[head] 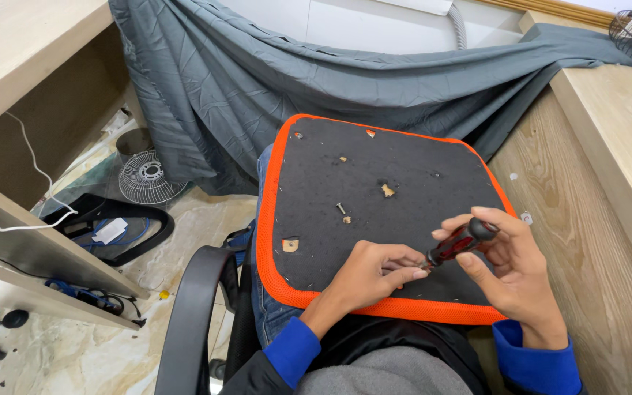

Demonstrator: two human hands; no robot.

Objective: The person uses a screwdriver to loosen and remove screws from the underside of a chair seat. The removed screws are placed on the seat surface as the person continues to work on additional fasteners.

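Observation:
An upturned chair seat (404,153) lies across my lap, its black underside edged with orange mesh. My right hand (510,271) grips a screwdriver (462,243) with a red and black handle, tip pointing down-left at the seat's near part. My left hand (371,274) rests on the black fabric with its fingertips at the screwdriver's shaft. A loose bolt (342,212) lies on the seat's middle, and small torn holes show pale wood beneath the fabric.
A grey cloth (257,80) hangs behind the seat. Wooden desk panels stand at right (572,219) and left (9,66). A black chair armrest (192,314) curves at lower left. A fan grille (148,178), cables and black parts lie on the marble floor.

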